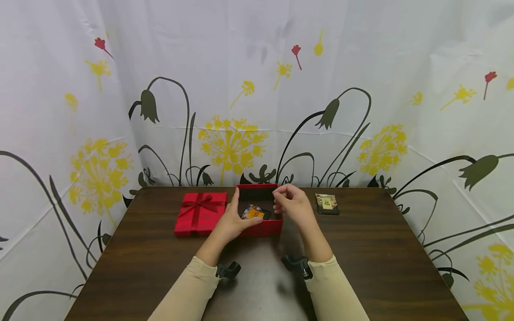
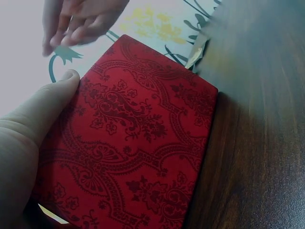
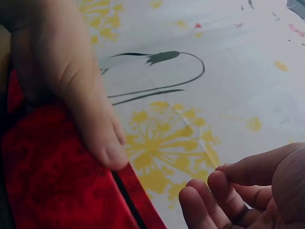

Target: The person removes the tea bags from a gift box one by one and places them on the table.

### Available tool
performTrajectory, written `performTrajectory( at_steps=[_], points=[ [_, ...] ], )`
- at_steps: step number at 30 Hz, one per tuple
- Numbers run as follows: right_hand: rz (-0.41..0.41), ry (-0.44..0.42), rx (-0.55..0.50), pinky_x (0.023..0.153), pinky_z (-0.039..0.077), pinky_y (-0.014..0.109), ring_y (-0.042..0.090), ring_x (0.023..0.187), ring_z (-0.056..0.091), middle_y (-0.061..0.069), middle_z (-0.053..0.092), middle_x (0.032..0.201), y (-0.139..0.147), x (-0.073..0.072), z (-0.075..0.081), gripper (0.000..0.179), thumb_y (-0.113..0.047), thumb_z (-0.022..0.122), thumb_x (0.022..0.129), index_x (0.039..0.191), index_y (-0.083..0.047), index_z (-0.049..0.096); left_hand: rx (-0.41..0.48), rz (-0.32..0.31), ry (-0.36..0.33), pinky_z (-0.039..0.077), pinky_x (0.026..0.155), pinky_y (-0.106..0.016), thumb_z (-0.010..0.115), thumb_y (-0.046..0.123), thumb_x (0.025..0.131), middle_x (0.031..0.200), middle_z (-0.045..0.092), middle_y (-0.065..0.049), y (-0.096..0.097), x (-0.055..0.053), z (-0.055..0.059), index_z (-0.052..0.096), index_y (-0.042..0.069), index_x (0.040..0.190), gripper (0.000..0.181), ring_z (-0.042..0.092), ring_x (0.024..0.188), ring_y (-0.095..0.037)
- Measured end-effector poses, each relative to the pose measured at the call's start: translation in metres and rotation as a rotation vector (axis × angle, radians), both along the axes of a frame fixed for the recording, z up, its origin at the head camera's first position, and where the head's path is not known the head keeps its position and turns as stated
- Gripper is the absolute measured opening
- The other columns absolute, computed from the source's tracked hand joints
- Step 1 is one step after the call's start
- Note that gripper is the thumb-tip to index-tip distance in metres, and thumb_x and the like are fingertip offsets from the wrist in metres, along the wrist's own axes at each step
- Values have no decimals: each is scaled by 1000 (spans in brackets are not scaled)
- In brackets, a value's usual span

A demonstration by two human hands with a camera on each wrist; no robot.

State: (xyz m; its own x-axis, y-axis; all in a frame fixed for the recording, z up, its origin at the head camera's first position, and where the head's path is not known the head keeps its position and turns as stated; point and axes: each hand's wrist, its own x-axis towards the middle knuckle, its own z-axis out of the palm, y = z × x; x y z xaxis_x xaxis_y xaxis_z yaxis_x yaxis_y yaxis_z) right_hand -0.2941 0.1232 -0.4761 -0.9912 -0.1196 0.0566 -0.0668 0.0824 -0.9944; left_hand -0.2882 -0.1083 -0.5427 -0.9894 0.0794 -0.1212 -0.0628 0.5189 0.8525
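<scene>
A red patterned gift box (image 1: pixel 265 229) with a black inside stands uncovered at the table's back middle. My left hand (image 1: pixel 230 221) grips its left side, the thumb lying over the front rim. In the left wrist view, the thumb presses the edge of the box's red face (image 2: pixel 128 138). A small packet with an orange label (image 1: pixel 254 212) lies inside, beside something dark. My right hand (image 1: pixel 295 207) hovers over the box's right end, fingers loosely bent. In the right wrist view, no object shows between the right fingers (image 3: pixel 221 193).
Left of the box lies its red lid (image 1: pixel 185 227), topped with a ribbon bow (image 1: pixel 202 203). A small black packet with a pale label (image 1: pixel 327 204) lies to the right on the dark wooden table (image 1: pixel 373 249). A flower-printed curtain (image 1: pixel 257 67) hangs behind the table.
</scene>
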Motion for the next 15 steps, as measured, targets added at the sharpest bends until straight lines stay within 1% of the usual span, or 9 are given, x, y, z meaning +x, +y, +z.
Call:
performTrajectory(
  at_steps=[3,6,10,13,15],
  points=[
    [32,-22,4,71,67,33,19,72,73,8,68,87,-10,-10,6,14,-14,73,106,110,0,73,4,-5,8,35,122,-77,88,69,80,180,20,-22,0,0,1,-5,35,177,138,36,159,-51],
    [82,-51,58,73,67,36,24,76,75,11,71,90,-18,-22,14,14,-14,72,105,109,-1,73,7,-11,15,35,122,-76,88,71,79,180,20,-23,0,0,1,-5,35,177,140,38,158,-51],
    [152,-100,173,80,68,43,35,87,79,11,73,96,-27,-40,19,12,-13,73,105,108,-1,74,5,-14,10,35,123,-76,87,74,78,181,18,-22,-2,0,-1,-7,37,176,141,37,159,-51],
    [201,-114,280,82,68,42,41,95,80,11,74,100,-33,-52,19,13,-14,73,104,108,-1,75,8,-16,2,34,123,-76,87,76,77,181,16,-21,-2,-1,-2,-8,39,176,141,35,160,-52],
    [229,-101,360,81,68,41,35,87,80,16,77,103,-37,-59,19,12,-13,73,103,106,-2,76,12,-19,-2,34,122,-77,86,77,77,182,14,-21,-2,-1,-2,-9,39,175,142,34,160,-52]
  ],
)
